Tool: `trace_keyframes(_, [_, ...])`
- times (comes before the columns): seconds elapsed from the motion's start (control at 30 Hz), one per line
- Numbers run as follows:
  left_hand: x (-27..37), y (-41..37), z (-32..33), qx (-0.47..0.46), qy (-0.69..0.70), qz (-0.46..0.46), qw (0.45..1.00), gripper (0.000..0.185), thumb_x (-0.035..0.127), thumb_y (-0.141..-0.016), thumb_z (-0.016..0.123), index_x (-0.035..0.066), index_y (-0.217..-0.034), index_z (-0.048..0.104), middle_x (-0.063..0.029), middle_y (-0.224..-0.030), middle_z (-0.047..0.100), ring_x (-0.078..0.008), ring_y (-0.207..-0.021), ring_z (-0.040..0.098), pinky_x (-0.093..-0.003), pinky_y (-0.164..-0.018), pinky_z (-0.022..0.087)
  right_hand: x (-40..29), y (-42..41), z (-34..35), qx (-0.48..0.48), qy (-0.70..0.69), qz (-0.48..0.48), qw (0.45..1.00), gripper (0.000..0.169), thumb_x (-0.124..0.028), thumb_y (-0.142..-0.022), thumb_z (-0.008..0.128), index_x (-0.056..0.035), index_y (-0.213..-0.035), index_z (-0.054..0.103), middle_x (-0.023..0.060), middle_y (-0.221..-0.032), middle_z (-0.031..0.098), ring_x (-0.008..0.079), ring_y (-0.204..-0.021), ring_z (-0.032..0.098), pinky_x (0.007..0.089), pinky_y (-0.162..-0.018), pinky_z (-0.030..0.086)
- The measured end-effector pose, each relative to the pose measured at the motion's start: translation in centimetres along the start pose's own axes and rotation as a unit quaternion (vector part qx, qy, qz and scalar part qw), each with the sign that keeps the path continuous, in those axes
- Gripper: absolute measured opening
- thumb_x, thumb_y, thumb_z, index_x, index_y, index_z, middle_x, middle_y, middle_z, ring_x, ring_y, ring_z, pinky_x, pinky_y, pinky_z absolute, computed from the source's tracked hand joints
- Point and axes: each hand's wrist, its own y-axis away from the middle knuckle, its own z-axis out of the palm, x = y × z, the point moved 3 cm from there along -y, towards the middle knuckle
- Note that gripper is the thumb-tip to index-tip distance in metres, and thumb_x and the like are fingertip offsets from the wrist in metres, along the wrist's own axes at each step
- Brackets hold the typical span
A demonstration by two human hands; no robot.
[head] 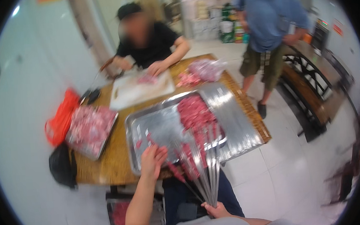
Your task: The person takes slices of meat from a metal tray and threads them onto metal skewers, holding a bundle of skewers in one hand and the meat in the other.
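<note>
My right hand [216, 210] grips a bundle of flat metal skewers [207, 179] by their lower ends, and they fan out over the tray's near edge. One skewer, angled to the left, carries red meat [176, 172] on its upper part. Over the left of the metal tray [132, 152] is my left hand [153, 161], its fingers partly curled. A small meat piece [150, 139] shows just beyond its fingertips; blur hides whether they pinch it. A heap of cut red meat [195, 110] fills the tray's right side, partly behind the skewers.
Across the wooden table [109, 175], a co-worker's hand [158, 68] rests by meat on a white cutting board [126, 95]. Pale meat fills another tray [91, 127] near a red plastic bag [62, 116]. A bagged lump [206, 70] lies far right. Another person [268, 17] stands beyond the table.
</note>
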Motion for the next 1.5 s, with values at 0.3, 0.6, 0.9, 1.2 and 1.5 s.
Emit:
trace_keyframes(0.3, [0.8, 0.6, -1.2, 0.055, 0.014, 0.037, 0.998, 0.007, 0.013, -0.08, 0.046, 0.006, -0.078, 0.045, -0.0105, -0.075, 0.056, -0.019, -0.067, 0.057, -0.0292, -0.058, 0.048, -0.1, -1.0, 0.9, -0.013, -0.02, -0.13, 0.991, 0.024, -0.025, -0.079, 0.051, -0.0054, -0.093, 0.055, -0.0014, -0.064, 0.046, 0.0065, -0.059, 0.041, 0.0215, -0.053, 0.033])
trace_keyframes(0.6, [1.0, 1.2, -0.2, 0.02, -0.044, 0.056, 0.997, 0.007, 0.01, -0.08, 0.046, 0.003, -0.082, 0.047, -0.0101, -0.071, 0.056, -0.0169, -0.062, 0.057, -0.0269, -0.055, 0.049, 0.2, -0.6, 0.8, 0.014, -0.03, -0.088, 0.996, 0.026, -0.021, -0.076, 0.056, 0.0006, -0.091, 0.055, 0.0089, -0.083, 0.057, 0.0158, -0.081, 0.052, 0.0285, -0.072, 0.041])
trace_keyframes(0.9, [0.0, 0.6, 0.2, -0.01, -0.088, -0.047, 0.995, 0.025, 0.026, -0.082, 0.045, 0.002, -0.083, 0.051, -0.0088, -0.073, 0.057, -0.0157, -0.061, 0.056, -0.0249, -0.055, 0.045, -0.4, -0.5, 0.3, -0.009, -0.021, -0.001, 1.0, 0.024, -0.025, -0.079, 0.051, -0.0037, -0.089, 0.056, -0.004, -0.056, 0.043, 0.0042, -0.049, 0.038, 0.0198, -0.044, 0.031])
trace_keyframes(1.2, [1.0, -0.6, -0.1, -0.021, -0.048, -0.016, 0.998, 0.025, 0.022, -0.084, 0.041, -0.001, -0.088, 0.049, -0.0119, -0.082, 0.057, -0.0147, -0.068, 0.057, -0.0234, -0.06, 0.048, -0.3, -0.9, 0.3, 0.001, -0.009, -0.03, 1.0, 0.019, -0.016, -0.079, 0.05, 0.0004, -0.089, 0.054, -0.0011, -0.057, 0.045, 0.0058, -0.048, 0.04, 0.0202, -0.045, 0.033])
trace_keyframes(1.5, [0.7, 0.8, 0.0, 0.007, -0.077, 0.06, 0.995, 0.02, 0.019, -0.084, 0.043, 0.001, -0.09, 0.05, -0.0037, -0.07, 0.054, -0.0092, -0.059, 0.052, -0.0203, -0.055, 0.044, -0.2, -0.9, 0.5, -0.005, -0.016, -0.044, 0.999, 0.02, -0.015, -0.08, 0.049, 0.0018, -0.089, 0.054, -0.0014, -0.057, 0.045, 0.0058, -0.048, 0.039, 0.02, -0.044, 0.032])
